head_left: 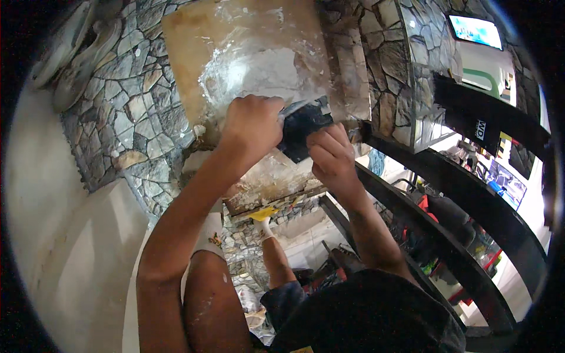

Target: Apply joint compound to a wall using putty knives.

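Note:
Between my hands is a flat black piece of thin material (297, 134), with pale smears along its upper edge. My left hand (253, 125) is closed at its left edge, the fingers curled in and partly hidden. At the right edge, my right hand (331, 152) pinches it between thumb and fingers. Both hands are over a tan board (183, 50) whose middle carries a patch of white, paste-like residue (276, 70). Whether the black piece rests on the board or is lifted slightly, I cannot tell.
Stone-patterned surface (132, 112) surrounds the board, with pale shoes (88, 65) at far left. Black railing bars (424, 217) curve along the right, cluttered items beyond them. A lit screen (477, 32) is at upper right. Below the board are my legs and a yellow object (263, 213).

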Tool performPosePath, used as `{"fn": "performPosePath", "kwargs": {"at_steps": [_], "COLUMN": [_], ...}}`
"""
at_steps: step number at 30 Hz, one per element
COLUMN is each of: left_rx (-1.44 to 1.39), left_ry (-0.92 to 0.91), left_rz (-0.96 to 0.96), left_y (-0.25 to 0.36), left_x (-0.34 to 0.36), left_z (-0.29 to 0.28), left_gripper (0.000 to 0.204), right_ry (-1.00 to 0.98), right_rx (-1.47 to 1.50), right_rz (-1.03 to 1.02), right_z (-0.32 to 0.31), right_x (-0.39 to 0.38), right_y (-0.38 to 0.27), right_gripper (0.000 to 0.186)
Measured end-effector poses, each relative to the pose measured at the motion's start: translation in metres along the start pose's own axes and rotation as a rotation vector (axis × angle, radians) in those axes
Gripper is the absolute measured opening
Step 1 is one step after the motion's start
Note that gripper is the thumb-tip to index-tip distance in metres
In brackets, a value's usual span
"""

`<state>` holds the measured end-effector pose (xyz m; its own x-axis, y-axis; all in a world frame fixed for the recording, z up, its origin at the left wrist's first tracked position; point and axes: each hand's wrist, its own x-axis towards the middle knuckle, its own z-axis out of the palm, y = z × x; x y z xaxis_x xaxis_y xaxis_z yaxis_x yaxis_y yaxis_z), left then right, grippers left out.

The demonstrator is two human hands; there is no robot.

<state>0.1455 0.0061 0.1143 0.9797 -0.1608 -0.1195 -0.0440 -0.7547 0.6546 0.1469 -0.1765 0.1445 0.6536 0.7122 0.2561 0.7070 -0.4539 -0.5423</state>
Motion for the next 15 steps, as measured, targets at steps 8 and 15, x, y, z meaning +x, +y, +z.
{"fn": "performPosePath", "kwargs": {"at_steps": [8, 15], "left_rx": [0.143, 0.296], "left_ry": [0.241, 0.246], "left_rz": [0.235, 0.681], "left_y": [-0.019, 0.0], "left_x": [-0.036, -0.058], "left_z": [0.015, 0.029], "left_gripper": [0.011, 0.012], "right_ry": [-0.003, 0.008], "right_rx": [-0.15, -0.02], "right_rz": [0.383, 0.365], "right_z": [-0.037, -0.033], "right_x": [-0.012, 0.0], "right_y": [0.012, -0.017], "right_gripper": [0.035, 0.026]}}
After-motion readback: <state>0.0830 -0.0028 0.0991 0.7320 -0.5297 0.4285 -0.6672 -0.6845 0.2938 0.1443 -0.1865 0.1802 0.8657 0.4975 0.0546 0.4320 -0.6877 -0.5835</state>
